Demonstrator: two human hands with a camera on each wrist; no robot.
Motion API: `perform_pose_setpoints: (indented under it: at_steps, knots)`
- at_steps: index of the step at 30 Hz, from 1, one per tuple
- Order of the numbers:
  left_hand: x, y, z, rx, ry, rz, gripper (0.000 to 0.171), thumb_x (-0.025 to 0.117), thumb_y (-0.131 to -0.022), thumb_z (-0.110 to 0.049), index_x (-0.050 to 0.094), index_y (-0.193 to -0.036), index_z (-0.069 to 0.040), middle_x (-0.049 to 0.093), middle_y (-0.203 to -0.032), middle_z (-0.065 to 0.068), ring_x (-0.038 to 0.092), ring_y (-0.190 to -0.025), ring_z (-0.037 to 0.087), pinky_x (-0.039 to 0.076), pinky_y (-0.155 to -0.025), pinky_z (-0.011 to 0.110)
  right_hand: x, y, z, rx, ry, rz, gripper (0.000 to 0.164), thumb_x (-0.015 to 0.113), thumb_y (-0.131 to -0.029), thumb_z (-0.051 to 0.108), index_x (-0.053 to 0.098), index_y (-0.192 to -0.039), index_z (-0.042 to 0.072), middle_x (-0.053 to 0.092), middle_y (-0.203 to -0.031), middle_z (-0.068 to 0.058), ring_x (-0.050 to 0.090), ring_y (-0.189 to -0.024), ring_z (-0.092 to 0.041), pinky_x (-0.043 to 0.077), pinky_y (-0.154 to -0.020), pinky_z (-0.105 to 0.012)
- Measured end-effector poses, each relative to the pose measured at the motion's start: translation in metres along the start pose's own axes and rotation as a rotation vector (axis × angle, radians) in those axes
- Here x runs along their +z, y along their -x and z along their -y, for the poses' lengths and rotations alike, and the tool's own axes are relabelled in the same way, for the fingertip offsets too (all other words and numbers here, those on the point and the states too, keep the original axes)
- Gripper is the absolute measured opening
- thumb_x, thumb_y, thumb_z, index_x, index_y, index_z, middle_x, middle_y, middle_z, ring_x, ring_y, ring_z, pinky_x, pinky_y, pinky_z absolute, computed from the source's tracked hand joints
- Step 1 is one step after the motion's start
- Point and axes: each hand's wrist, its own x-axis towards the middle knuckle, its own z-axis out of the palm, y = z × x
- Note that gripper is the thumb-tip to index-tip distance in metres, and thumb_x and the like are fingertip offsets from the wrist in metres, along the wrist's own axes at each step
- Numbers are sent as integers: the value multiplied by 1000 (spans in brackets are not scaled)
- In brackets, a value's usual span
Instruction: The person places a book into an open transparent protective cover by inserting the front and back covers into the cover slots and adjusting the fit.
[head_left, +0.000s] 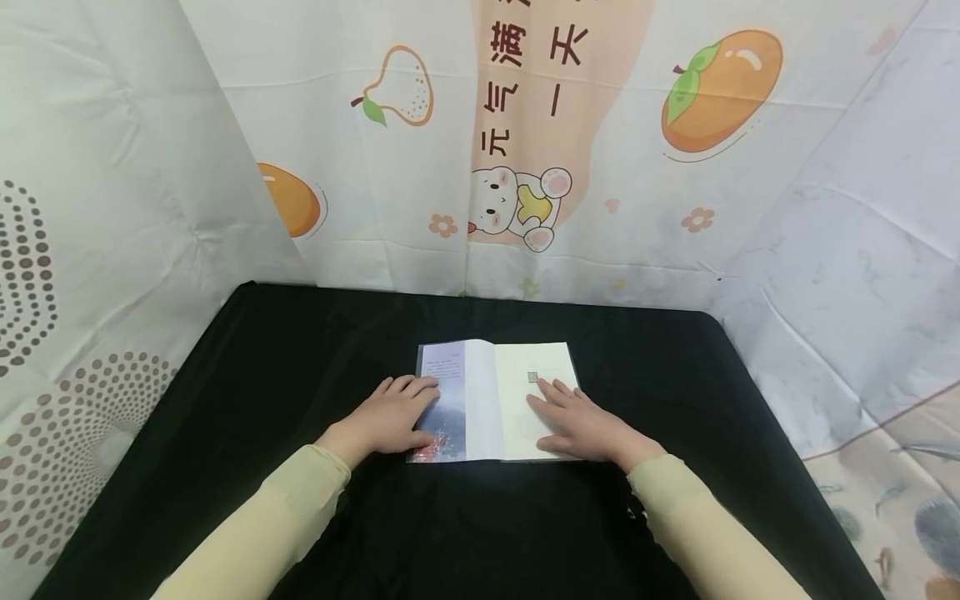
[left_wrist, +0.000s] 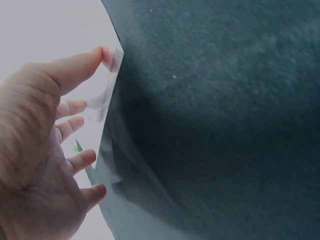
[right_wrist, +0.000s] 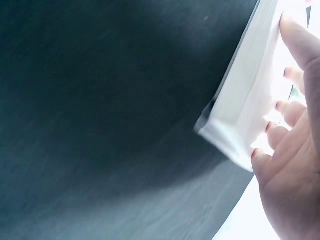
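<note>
Head view, opened book [head_left: 483, 408] beneath left fingers [head_left: 422, 385] and right fingers [head_left: 546, 407], all apart

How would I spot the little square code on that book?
Find the black table, then the open book lying on it. On the cream page at the book's right, look in the upper half for the code. It is a small, dark, square pattern, unlike the purple panel on the left, which bears lines of text.
</note>
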Motion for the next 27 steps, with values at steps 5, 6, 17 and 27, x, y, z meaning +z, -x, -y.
perform_pose_setpoints:
  at_steps: [5, 6, 17, 27]
  knots:
    - [-2, -4, -6, 62, -30, -8, 65, 71, -85, -43, 45, -142, -22, 34, -151, 0, 31, -133, 28, 27, -111, 53, 2, 15, -10, 46, -21, -6, 76, 60, -92, 49, 28, -151, 15, 13, -159, -16, 9, -143, -38, 17, -111, -64]
    - [-2, -5, -8, 76, -34, -7, 65, 71, -85, -41, 44, -142, -24, 34, -152, 0, 31, -133, 28, 27, -111, 53, 2, 17, -12, 49, -25, -11, 77, 61, -91, 50, 28, -151, 15, 13, -159, -16, 10, -143, -39, 17, -110, -64]
    - [-8, -8, -27, 233, -107, 32, 79, 68, -86, -8, 30, -148, -40, 17, -160, -5, 19, -142, 34, 25, -112, 54, 2, 36, -19, 154, -142, -9, 82, 63, -87, 55, 25, -153, 23, 4, -161, -13, 9, -144, -33, 29, -107, -58]
    - [-10, -10, -39, 211, -55, 83, 62, 59, -92, -18, 36, -147, -35, 23, -158, -5, 23, -141, 32, 31, -111, 49, 6, 38, -19, 235, -140, -2, 87, 60, -84, 65, 24, -153, 26, 5, -159, -19, 8, -143, -39, 26, -108, -62]
